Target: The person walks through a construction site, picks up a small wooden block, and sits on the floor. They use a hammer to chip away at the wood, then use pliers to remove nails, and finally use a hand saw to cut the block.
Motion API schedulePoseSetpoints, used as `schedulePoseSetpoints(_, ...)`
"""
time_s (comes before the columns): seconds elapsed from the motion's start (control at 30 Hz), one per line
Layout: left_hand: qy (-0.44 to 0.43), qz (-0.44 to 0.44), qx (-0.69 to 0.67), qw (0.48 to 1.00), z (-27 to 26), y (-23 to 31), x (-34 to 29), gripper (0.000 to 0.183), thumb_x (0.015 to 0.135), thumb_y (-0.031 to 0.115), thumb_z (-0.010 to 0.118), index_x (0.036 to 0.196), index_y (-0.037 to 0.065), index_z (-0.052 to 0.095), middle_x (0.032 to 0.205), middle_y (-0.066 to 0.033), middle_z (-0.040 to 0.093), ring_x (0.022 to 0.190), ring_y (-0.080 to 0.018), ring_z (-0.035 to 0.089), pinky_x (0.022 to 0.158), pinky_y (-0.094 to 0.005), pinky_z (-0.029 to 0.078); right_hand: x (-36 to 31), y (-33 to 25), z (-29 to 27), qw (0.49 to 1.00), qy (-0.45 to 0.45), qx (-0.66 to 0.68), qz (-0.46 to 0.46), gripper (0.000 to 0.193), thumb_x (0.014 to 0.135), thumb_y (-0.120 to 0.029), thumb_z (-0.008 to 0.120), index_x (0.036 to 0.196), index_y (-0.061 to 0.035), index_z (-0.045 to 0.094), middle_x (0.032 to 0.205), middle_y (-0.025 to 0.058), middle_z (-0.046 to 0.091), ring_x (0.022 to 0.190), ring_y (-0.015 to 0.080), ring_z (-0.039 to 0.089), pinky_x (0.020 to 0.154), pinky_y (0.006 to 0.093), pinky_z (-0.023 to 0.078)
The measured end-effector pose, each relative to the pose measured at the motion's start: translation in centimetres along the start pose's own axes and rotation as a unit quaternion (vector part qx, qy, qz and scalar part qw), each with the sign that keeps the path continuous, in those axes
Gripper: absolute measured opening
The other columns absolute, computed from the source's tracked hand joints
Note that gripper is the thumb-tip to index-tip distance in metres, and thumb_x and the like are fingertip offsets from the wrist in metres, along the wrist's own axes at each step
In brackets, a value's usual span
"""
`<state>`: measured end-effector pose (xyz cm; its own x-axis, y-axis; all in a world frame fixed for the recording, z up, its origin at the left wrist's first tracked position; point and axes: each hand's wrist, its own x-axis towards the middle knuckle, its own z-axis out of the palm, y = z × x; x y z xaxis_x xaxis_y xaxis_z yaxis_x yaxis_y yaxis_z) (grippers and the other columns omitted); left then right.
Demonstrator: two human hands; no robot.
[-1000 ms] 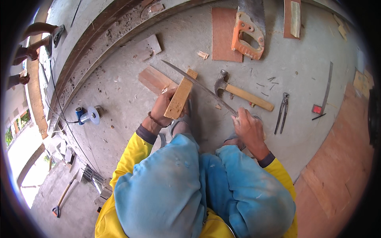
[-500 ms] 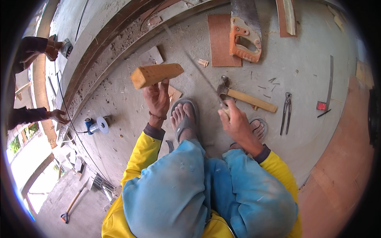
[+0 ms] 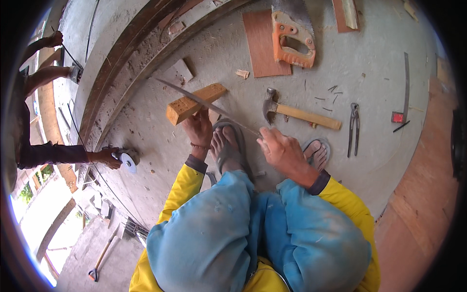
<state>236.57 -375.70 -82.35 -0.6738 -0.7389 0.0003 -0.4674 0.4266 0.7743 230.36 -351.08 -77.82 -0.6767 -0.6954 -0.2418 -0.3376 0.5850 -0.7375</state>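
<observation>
My left hand (image 3: pixel 198 130) grips a short block of yellowish wood (image 3: pixel 194 102) from below, fingers closed on its near side. In my right hand (image 3: pixel 284 153) is the handle end of a long, narrow, tapering metal blade (image 3: pixel 219 111); the closed fingers hide the handle. This blade slants up to the left and crosses over the wooden block, its tip out beyond the block's far left side. Whether it is a file or a knife I cannot make out. Beyond my right hand, a claw hammer (image 3: pixel 301 113) lies on the concrete floor.
A handsaw (image 3: pixel 294 41) rests on a reddish board (image 3: pixel 262 46) farther off. Pincers (image 3: pixel 354 129), loose nails (image 3: pixel 332 88) and a try square (image 3: pixel 404 92) lie to the right. At left, another person's hand (image 3: pixel 104 158) is on an angle grinder (image 3: pixel 127 158) beside a cable (image 3: pixel 97 165).
My right hand has moved slightly left, bringing the blade down across the block. The block has shifted a little nearer to me. The other person's hand has reached the grinder.
</observation>
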Motion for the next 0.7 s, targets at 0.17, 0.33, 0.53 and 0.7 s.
schedulePoseSetpoints(0.17, 0.022, 0.083, -0.054, 0.995, 0.4, -0.1, 0.3, 0.025, 0.092, 0.022, 0.072, 0.103, 0.0, 0.065, 0.088, -0.0157, 0.067, 0.071, -0.0244, 0.061, 0.059, -0.037, 0.046, -1.1, 1.0, -0.7, 0.998, -0.019, 0.025, 0.046, 0.026, 0.096, -0.02, 0.059, 0.113, -0.002, 0.052, 0.087, 0.0206, 0.064, 0.073, 0.0435, 0.065, 0.06, 0.0509, 0.052)
schedulePoseSetpoints(0.33, 0.0, 0.034, -0.04, 0.999, 0.1, -0.3, 0.3, 0.024, 0.093, 0.023, 0.071, 0.102, 0.002, 0.064, 0.085, -0.0153, 0.066, 0.072, -0.0256, 0.062, 0.062, -0.0403, 0.046, -2.1, 1.3, -1.2, 0.998, -0.017, 0.007, 0.061, 0.027, 0.095, -0.02, 0.06, 0.115, -0.0025, 0.053, 0.087, 0.0208, 0.065, 0.076, 0.0445, 0.064, 0.065, 0.0512, 0.052)
schedulePoseSetpoints(0.53, 0.019, 0.109, 0.0, 0.994, 0.1, -0.4, 0.5, 0.026, 0.093, 0.023, 0.071, 0.103, 0.001, 0.063, 0.084, -0.0145, 0.066, 0.076, -0.0255, 0.064, 0.063, -0.0388, 0.048, -2.7, 1.5, -2.1, 0.998, -0.029, 0.036, 0.031, 0.027, 0.094, -0.018, 0.06, 0.115, -0.002, 0.055, 0.087, 0.0215, 0.065, 0.077, 0.0443, 0.064, 0.064, 0.0513, 0.052)
schedulePoseSetpoints(0.7, 0.023, 0.058, -0.029, 0.998, 0.4, -0.5, 0.8, 0.024, 0.092, 0.02, 0.072, 0.104, 0.001, 0.062, 0.093, -0.0146, 0.066, 0.084, -0.0243, 0.064, 0.068, -0.0378, 0.05, -3.7, 1.9, -2.2, 0.998, -0.018, 0.019, 0.056, 0.023, 0.094, -0.017, 0.061, 0.11, -0.0027, 0.055, 0.088, 0.0209, 0.065, 0.076, 0.0437, 0.064, 0.062, 0.0505, 0.05)
